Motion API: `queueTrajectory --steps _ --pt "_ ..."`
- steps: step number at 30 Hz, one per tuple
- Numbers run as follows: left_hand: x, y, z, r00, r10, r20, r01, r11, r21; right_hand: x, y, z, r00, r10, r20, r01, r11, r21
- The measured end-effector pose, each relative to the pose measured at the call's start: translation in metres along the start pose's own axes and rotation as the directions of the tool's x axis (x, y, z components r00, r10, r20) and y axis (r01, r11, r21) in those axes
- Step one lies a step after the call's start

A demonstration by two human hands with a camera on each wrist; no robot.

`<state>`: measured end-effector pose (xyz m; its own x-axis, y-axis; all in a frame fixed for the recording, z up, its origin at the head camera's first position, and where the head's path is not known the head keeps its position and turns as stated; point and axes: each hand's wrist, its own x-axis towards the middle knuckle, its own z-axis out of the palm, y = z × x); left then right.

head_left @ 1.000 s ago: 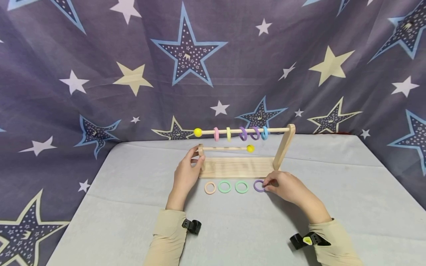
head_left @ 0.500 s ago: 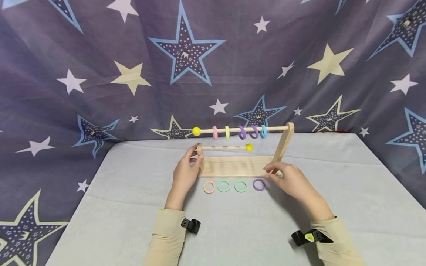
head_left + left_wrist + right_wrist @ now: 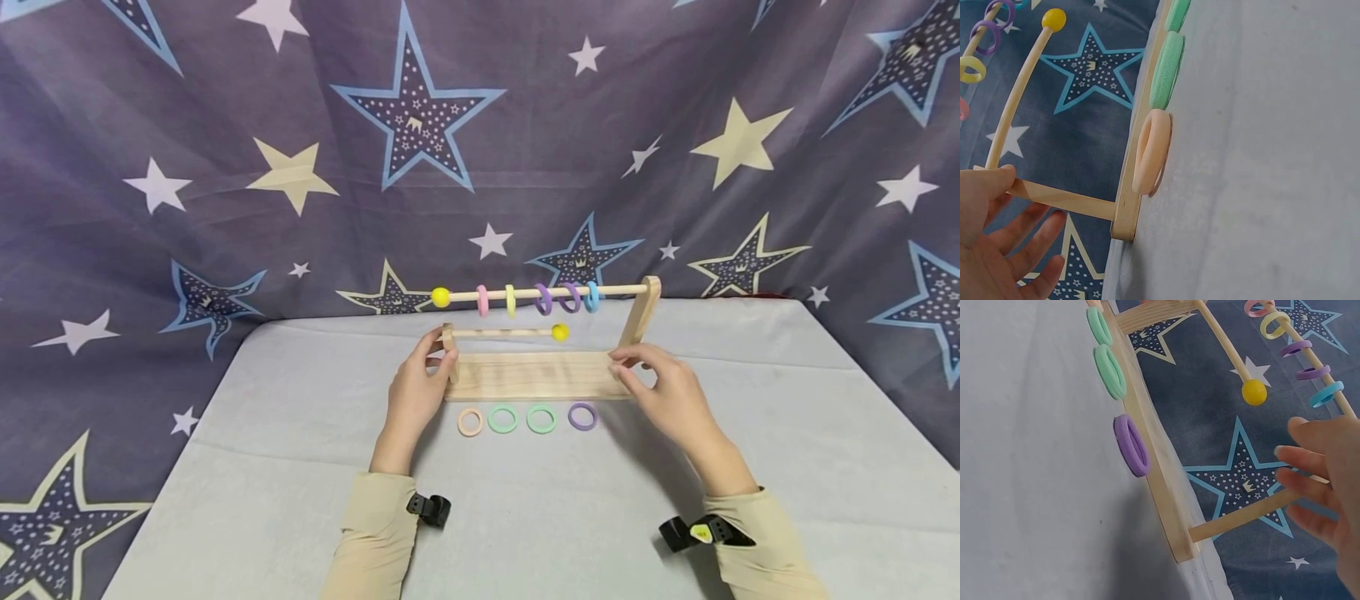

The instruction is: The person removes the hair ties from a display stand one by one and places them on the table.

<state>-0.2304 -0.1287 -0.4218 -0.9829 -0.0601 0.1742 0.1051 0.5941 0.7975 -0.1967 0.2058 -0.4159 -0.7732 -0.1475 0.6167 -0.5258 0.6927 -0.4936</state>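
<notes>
My left hand (image 3: 422, 385) pinches the short left post (image 3: 1066, 199) of a wooden ring stand (image 3: 540, 377) between thumb and forefinger, its other fingers spread. Loosely bent, my right hand (image 3: 670, 396) is at the taller right post (image 3: 640, 315); its fingers overlap the post in the right wrist view, without closing round it. On the upper rod hang a pink ring (image 3: 483, 301), a yellow ring (image 3: 511, 301), two purple rings (image 3: 543, 299) and a blue ring (image 3: 592, 297). The lower rod (image 3: 502, 332) carries no rings and ends in a yellow ball (image 3: 560, 332).
In front of the base, a peach ring (image 3: 461, 422), two green rings (image 3: 492, 419) and a purple ring (image 3: 1130, 445) lie in a row on the grey cloth (image 3: 525, 517). Behind the table hangs a star-patterned curtain (image 3: 540, 167).
My right hand has left the purple ring on the cloth and moved up and away to the stand's right post. My left hand keeps its hold on the left post.
</notes>
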Motion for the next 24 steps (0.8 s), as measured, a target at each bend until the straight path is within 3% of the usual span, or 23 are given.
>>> queueTrajectory --steps 8,24 --pt "-0.001 -0.0009 -0.0006 1.0 0.006 0.002 -0.006 1.0 0.004 0.0019 0.0003 -0.0022 0.989 -0.034 -0.145 0.036 0.999 0.016" --pt "0.0003 -0.0019 0.0 1.0 0.005 0.003 -0.005 1.0 0.009 0.0039 0.0029 -0.0022 0.946 0.05 -0.319 -0.018 0.995 0.102"
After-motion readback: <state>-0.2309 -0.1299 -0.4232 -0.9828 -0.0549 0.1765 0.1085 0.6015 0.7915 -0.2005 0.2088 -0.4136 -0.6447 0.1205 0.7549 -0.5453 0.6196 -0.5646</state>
